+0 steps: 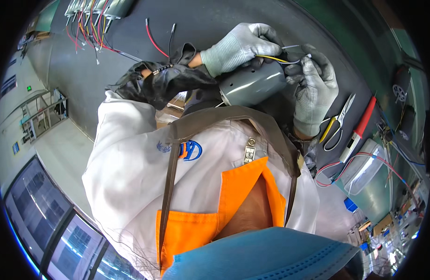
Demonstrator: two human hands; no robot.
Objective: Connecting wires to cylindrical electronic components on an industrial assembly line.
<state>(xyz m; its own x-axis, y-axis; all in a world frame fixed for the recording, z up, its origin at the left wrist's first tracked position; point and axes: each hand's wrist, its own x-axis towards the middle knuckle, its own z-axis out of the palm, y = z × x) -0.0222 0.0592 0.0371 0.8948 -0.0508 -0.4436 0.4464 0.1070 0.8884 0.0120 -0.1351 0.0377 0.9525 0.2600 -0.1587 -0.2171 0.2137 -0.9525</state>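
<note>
— Because both hands are at the wires, where does the grey cylinder [256,85] sit?

— Right in front of the chest, at the near side of the tabletop [191,21], just below the hands. I can't tell what carries its weight.

— And how does it lie?

— On its side, its long axis running left to right, the right end slightly farther away. The pale-rimmed left end points left and a little near.

— What about the leads?

— The left hand [246,46] pinches the yellow lead [270,57] between thumb and finger, just over the body. The right hand [316,88] closes its fingertips on the tip of a pale lead [295,62], to the right. Held up between them like that, probably, the thin ends stay in sight and steady.

— Why the tools on the right?

— Likely for easy reach: the scissors [340,118] lie just beside the right hand, and the red-handled tool [363,122] farther right.

— And far left?

— A row of similar cylinders [99,8] with trailing leads, perhaps set there to leave working room; a loose red wire [153,40] lies nearer.
</note>
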